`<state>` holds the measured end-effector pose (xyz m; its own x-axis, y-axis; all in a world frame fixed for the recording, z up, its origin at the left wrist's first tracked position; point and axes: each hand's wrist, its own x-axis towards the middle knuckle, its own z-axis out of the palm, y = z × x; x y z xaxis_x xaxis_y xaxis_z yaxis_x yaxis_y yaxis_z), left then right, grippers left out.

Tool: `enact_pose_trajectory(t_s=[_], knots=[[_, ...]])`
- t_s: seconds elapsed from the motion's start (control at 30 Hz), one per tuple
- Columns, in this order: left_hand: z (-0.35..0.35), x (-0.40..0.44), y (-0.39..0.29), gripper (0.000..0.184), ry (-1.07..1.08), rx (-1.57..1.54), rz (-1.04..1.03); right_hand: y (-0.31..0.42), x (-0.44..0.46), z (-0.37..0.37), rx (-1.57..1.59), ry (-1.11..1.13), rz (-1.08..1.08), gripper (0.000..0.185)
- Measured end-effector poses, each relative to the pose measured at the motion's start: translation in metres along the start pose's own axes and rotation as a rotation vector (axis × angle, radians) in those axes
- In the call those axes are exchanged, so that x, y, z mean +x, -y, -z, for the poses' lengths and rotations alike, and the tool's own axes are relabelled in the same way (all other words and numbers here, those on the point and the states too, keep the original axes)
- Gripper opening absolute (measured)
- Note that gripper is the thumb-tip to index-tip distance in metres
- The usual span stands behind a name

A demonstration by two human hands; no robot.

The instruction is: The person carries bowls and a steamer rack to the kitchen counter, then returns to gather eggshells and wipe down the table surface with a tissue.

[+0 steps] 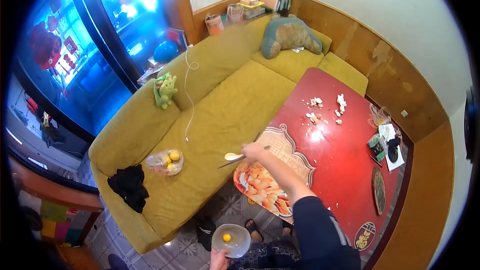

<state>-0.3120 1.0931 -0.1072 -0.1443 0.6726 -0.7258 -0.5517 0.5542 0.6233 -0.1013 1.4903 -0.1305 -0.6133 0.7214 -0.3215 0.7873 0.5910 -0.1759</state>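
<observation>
Near the bottom, my left hand (pixel 219 259) grips the rim of a translucent bowl (pixel 239 245). A round orange-yellow thing like an egg yolk (pixel 227 238) lies in it. My right hand (pixel 254 151), its arm stretched over the table corner, is closed around a pale spoon (pixel 233 156) and thin dark sticks (pixel 229 163), which look like chopsticks. Both stick out to the left, above the sofa's front edge. The hand hides where they are held. Below it, the red table (pixel 345 155) bears a flower-patterned corner (pixel 262 187).
The green sofa (pixel 235 102) carries a bag of yellow fruit (pixel 167 162), a black cloth (pixel 130 187), a green plush toy (pixel 165 91) and a white cable (pixel 192 101). White crumbly pieces (pixel 341 102), papers (pixel 390 142) and a dark oval board (pixel 378 190) lie on the table.
</observation>
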Motion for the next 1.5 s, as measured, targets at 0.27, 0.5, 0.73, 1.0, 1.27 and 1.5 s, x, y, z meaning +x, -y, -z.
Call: enact_pose_trajectory(t_s=[0.27, 0.5, 0.73, 1.0, 1.27, 1.5], knots=[[0.03, 0.0, 0.025, 0.063, -0.076, -0.093, 0.039, 0.018, 0.006, 0.002, 0.193, -0.331, -0.143, 0.014], [0.033, -0.018, 0.03, 0.059, -0.163, -0.377, 0.06, 0.164, -0.069, -0.009, 0.708, -0.283, -0.024, 0.01], [0.053, -0.023, 0.098, 0.062, -0.293, -0.492, 0.044, 0.246, -0.135, -0.203, 0.8, 0.385, 0.198, 0.023], [0.081, 0.032, 0.165, 0.058, -0.177, -0.405, 0.147, 0.253, -0.162, -0.345, 0.954, 0.571, -0.058, 0.019], [0.114, 0.09, 0.25, 0.056, -0.341, -0.517, 0.197, 0.114, -0.094, -0.55, 0.969, -0.049, -1.52, 0.04], [0.127, 0.159, 0.286, 0.055, -0.532, -0.472, 0.151, -0.03, 0.038, -0.621, 1.161, -0.444, -1.431, 0.037]])
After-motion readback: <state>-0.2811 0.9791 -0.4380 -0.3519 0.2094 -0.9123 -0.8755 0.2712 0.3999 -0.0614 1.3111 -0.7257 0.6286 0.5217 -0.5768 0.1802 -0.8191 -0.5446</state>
